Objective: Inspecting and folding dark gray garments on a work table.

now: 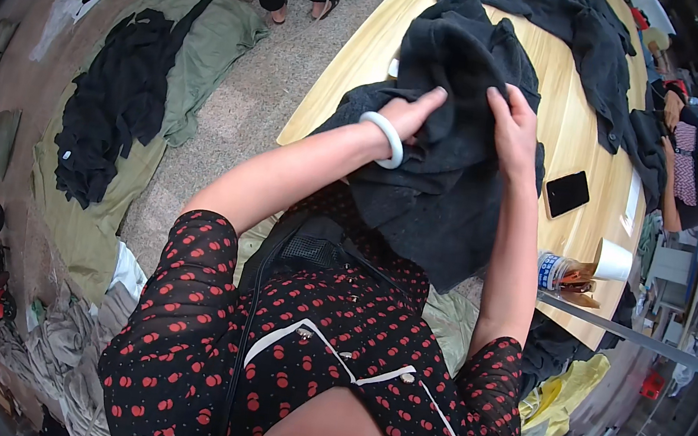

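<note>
The person's 2 bare hands hold a dark garment (447,200) whose upper part lies bunched over the wooden desk (324,102) and whose lower part hangs over the near edge, in front of the person's body. The left hand (407,115) grips the cloth with its thumb on top; its other fingers are mostly hidden by the folds. The right hand (514,136) has its thumb and fingers closed on the cloth across from it, so a loose fold sags between the 2 hands. A pale bracelet (383,139) circles the left wrist. To the right of the garment, a phone (567,194) lies flat on the desk, and nearer the person a white cup (614,261) is beside a clear container with a blue label (553,271). More dark clothing (590,60) stretches along the desk's far right side, where a co-worker (688,164) is at the edge. On the floor to the left, a black clothing pile (125,90) rests on green cloth (210,70).
</note>
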Demonstrator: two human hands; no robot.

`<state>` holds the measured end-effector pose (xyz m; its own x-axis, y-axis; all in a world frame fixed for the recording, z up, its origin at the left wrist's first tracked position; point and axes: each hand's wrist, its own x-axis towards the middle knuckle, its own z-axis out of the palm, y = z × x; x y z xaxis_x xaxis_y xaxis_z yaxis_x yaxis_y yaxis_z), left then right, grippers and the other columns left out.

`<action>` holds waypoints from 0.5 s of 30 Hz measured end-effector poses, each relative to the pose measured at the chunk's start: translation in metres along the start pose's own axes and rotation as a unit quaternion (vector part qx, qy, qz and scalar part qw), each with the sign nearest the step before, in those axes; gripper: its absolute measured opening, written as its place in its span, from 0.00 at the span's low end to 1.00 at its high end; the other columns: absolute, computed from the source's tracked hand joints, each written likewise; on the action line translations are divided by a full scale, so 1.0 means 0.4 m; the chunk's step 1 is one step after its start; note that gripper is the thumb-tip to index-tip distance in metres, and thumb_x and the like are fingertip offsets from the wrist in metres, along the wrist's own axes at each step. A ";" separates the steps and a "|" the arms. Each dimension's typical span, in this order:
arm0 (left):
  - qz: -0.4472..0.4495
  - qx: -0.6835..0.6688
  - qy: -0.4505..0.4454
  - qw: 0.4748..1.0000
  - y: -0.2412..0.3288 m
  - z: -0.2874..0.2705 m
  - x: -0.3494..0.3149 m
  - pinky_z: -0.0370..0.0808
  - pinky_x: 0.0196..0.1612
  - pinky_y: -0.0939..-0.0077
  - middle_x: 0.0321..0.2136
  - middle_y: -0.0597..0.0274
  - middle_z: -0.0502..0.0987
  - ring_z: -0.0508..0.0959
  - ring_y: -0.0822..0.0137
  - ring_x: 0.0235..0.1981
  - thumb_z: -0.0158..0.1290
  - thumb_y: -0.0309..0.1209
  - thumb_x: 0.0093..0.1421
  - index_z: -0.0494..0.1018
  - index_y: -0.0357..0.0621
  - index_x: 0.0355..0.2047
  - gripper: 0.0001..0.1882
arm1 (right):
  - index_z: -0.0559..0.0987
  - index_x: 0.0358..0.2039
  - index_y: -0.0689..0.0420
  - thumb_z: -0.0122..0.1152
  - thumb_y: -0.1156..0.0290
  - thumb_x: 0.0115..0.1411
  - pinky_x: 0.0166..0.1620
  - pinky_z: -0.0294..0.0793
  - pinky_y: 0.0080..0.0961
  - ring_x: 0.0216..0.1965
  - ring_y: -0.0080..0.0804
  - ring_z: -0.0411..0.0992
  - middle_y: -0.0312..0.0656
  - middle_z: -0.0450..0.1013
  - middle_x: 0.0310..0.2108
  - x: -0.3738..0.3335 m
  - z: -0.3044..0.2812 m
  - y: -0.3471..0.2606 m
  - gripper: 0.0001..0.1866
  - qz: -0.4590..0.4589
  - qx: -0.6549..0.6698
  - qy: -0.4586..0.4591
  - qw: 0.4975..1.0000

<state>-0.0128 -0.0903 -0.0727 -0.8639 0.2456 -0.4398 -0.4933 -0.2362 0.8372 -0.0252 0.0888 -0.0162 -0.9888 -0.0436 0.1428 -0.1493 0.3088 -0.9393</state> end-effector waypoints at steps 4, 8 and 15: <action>0.006 -0.216 0.044 0.975 0.043 -0.038 0.058 0.72 0.49 0.67 0.43 0.55 0.77 0.77 0.63 0.44 0.47 0.41 0.62 0.67 0.32 0.49 0.24 | 0.73 0.48 0.62 0.52 0.73 0.62 0.50 0.65 0.16 0.43 0.19 0.70 0.35 0.73 0.42 -0.061 -0.046 -0.060 0.14 0.011 0.256 -0.014 0.966; 0.179 -0.285 -0.060 0.940 0.286 -0.090 -0.047 0.75 0.47 0.71 0.35 0.57 0.79 0.80 0.64 0.36 0.47 0.33 0.61 0.74 0.33 0.39 0.14 | 0.74 0.43 0.62 0.57 0.74 0.58 0.43 0.66 0.15 0.38 0.14 0.67 0.30 0.70 0.35 -0.162 -0.099 -0.030 0.13 0.094 0.049 -0.160 0.981; 0.344 0.324 -0.163 0.866 0.242 -0.048 -0.265 0.71 0.47 0.71 0.36 0.57 0.79 0.77 0.64 0.41 0.53 0.32 0.55 0.74 0.37 0.41 0.15 | 0.75 0.28 0.64 0.52 0.73 0.60 0.32 0.68 0.19 0.28 0.21 0.69 0.36 0.71 0.24 -0.213 -0.121 -0.181 0.08 0.051 -0.036 -0.308 0.949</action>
<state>0.0291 -0.1575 0.0488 -0.8032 0.5345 0.2631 0.3797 0.1190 0.9174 0.0700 0.1164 0.0547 -0.8152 -0.5508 -0.1788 -0.0735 0.4046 -0.9115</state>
